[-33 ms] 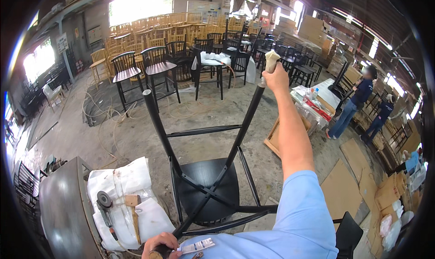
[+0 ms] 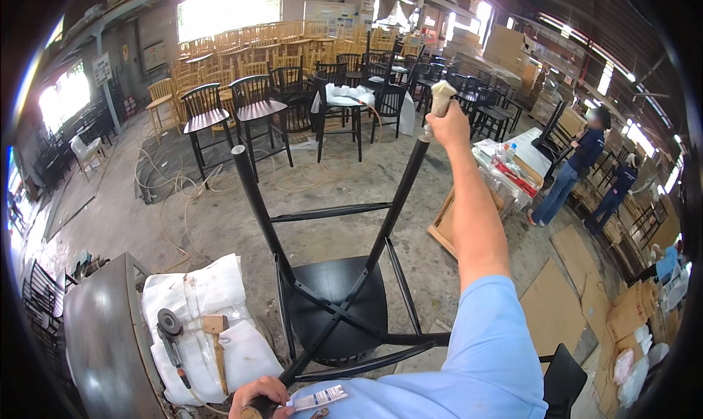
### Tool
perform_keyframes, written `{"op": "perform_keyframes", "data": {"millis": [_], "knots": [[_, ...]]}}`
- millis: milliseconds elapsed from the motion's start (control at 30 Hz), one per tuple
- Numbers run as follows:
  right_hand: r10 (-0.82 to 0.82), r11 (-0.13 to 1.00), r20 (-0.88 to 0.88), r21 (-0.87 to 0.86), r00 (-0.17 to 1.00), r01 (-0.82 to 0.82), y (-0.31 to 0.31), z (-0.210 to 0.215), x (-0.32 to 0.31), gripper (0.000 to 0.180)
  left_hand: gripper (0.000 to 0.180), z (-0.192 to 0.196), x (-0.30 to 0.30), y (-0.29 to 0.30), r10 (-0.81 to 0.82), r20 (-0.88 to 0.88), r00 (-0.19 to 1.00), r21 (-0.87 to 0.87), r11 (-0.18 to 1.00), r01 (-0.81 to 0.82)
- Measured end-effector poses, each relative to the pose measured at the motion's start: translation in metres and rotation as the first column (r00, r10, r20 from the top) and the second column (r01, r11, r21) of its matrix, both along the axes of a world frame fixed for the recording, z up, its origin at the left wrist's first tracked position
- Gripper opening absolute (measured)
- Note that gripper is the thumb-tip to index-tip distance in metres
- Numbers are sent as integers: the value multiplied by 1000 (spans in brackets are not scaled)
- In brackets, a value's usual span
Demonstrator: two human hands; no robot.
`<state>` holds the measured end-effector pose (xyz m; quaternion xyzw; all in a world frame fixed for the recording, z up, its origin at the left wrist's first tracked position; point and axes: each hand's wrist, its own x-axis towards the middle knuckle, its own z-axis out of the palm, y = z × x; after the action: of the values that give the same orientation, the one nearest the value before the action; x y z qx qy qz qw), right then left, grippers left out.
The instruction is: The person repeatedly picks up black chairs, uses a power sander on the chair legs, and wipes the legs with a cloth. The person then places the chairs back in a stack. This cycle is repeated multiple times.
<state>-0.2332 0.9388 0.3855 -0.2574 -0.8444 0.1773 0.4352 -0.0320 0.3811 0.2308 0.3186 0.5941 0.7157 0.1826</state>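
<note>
A black bar stool [image 2: 337, 302] is turned over in front of me, its seat low and its legs pointing up, with crossed braces over the seat. My right hand [image 2: 449, 126] is closed round a cream, bottle-like thing [image 2: 442, 99] with a pale, flared upper end. Its narrow lower end is at the top of the far right stool leg [image 2: 410, 173]; whether they touch I cannot tell. Close to my body, my left hand [image 2: 256, 395] is wrapped round the end of a near stool leg [image 2: 258, 408]. The far left leg [image 2: 253, 192] stands free.
White padding [image 2: 194, 287] to my left bears a grinder-like tool [image 2: 170, 327] and a wooden mallet [image 2: 216, 325], beside a metal-topped bench [image 2: 106, 338]. Dark stools [image 2: 256, 108] and unpainted chairs [image 2: 293, 53] stand ahead. Two people work at the right, past a cluttered table [image 2: 505, 166]; hoses cross the floor.
</note>
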Motion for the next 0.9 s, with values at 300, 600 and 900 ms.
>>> {"op": "perform_keyframes", "data": {"millis": [300,600,900], "knots": [[200,979,-163,1,966,-202,3,-9,3,49,21,5,-3,0,16,78,997,-21,1000,-15],[12,997,-101,82,995,-4,14,-14,-1,47,24,3,-12,-3,-30,8,1000,-101,994,31],[801,574,-182,-40,571,-818,-212,-4,-110,42,20,0,-6,-9,16,22,1000,-209,978,-11]]}}
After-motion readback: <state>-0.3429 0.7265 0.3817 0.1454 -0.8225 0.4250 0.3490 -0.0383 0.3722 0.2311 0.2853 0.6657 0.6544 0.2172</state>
